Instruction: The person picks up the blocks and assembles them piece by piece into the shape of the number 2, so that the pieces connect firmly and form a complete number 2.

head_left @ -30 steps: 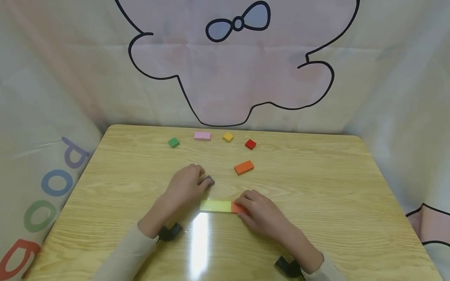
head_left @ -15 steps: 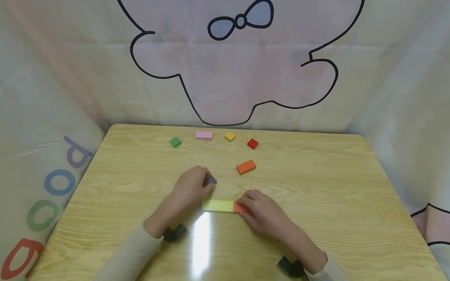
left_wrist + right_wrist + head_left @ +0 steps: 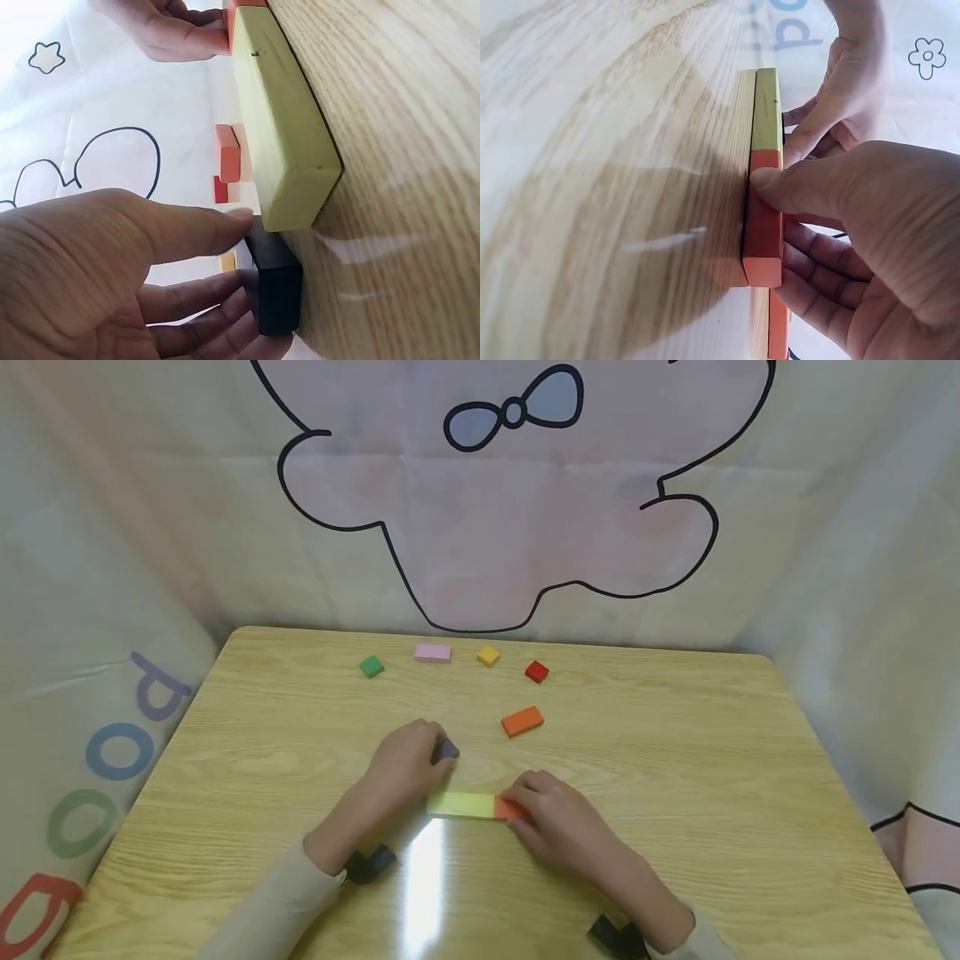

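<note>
In the head view a long yellow-green block (image 3: 461, 805) lies end to end with an orange-red block (image 3: 508, 808). The right hand (image 3: 562, 822) pinches that orange-red block (image 3: 765, 232) between thumb and fingers, as the right wrist view confirms. Behind the left part of the yellow-green block (image 3: 281, 142), the left hand (image 3: 397, 768) grips a dark block (image 3: 446, 750). In the left wrist view its thumb and fingers are on either side of the dark block (image 3: 277, 289), close to the yellow-green block's near end.
Farther back on the wooden table (image 3: 675, 760) lie an orange block (image 3: 522, 721), a red block (image 3: 537, 672), a yellow block (image 3: 488, 656), a pink block (image 3: 432, 653) and a green block (image 3: 372, 667). A printed curtain (image 3: 465, 543) hangs behind the table.
Compared with a second ago, the left hand has shifted slightly to the right and its fingers are closer around the dark block. The right hand stays on the orange-red block.
</note>
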